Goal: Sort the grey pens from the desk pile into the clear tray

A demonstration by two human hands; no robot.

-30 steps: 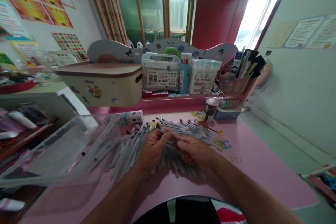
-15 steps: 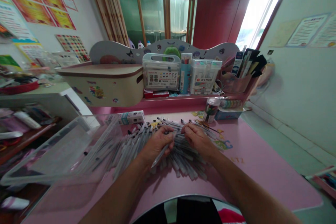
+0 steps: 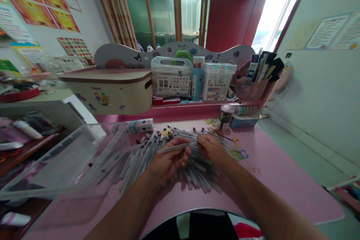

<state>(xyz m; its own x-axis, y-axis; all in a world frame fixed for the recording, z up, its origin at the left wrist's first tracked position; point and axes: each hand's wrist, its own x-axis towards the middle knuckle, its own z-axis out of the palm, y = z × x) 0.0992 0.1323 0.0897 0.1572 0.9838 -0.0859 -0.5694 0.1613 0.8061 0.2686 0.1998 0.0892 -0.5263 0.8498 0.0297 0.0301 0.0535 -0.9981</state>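
In head view, note slim pale pen point(image 3: 172, 148) held in curled L hand point(image 3: 168, 162), above pile of pens point(image 3: 140, 159) on pink counter point(image 3: 284, 182); note also R hand point(image 3: 215, 150) just beside, bunched narrow, w/ grip on any item unconfirmable. Treat pen as prob light, stiff, smooth, slightly slippery, maybe crackable if bent hard; grasp mid-barrel. Read long axis as approx horiz across view, w/ L end slightly lower, R end twd R hand, writing tip unidentifiable.

**Left hand point(image 3: 170, 159) and right hand point(image 3: 212, 148) nearly meet!**

Here's the left, palm tipped upward, fingers curled in a light grip; the right, back uppermost, fingers bent, sits just beside. Bare left forearm point(image 3: 128, 200) and right forearm point(image 3: 258, 195) slant inward, the 2 well apart.
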